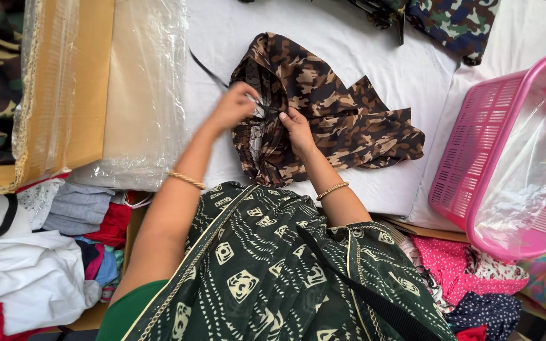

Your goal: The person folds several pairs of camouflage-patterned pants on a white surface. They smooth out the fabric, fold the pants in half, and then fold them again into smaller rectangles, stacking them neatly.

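One head-worn view looks steeply down from above the person's chest onto the white surface [361, 69], close enough that the camouflage cloth [330, 113] sits mid-frame. Left of the cloth the frame takes in a cardboard box [64, 95]; right of it, a pink basket [475, 164].

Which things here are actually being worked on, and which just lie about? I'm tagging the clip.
In hand:
- brown camouflage garment, gripped by left hand and right hand
- black cord leading from it

Lying about:
- pink basket
- cardboard box
- clear plastic sheet
- green camouflage cloth
- clothes piles
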